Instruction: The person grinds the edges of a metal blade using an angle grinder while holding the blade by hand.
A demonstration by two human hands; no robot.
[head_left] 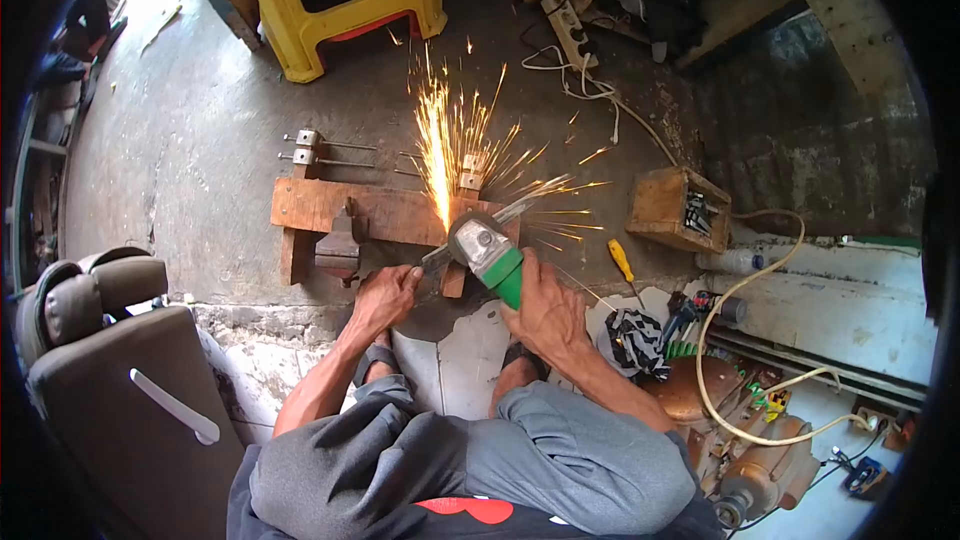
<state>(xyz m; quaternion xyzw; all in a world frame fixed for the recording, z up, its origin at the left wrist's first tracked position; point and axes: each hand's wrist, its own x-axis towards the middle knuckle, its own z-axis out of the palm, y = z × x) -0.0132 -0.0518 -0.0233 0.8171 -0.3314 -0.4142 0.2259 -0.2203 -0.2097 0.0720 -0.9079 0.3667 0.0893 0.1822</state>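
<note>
My right hand (548,312) is wrapped round the green body of an angle grinder (488,250). Bright sparks (437,155) fan forward and to the right from its head. Closed on the near end of a flat metal bar (436,259), my left hand (388,298) keeps it beside the grinder head, which hides part of it. Both are over a low wooden bench (375,212). A dark bench vise (338,245) is mounted on the bench to the left. Where the disc meets the metal is hidden by glare and the grinder.
Metal blocks with rods (306,148) stand behind the bench. A yellow stool (290,40) is beyond. To the right are a wooden box (655,210), a yellow-handled screwdriver (621,260), a striped cloth (632,342) and a pale cable (712,370). A brown padded seat (130,390) is at left.
</note>
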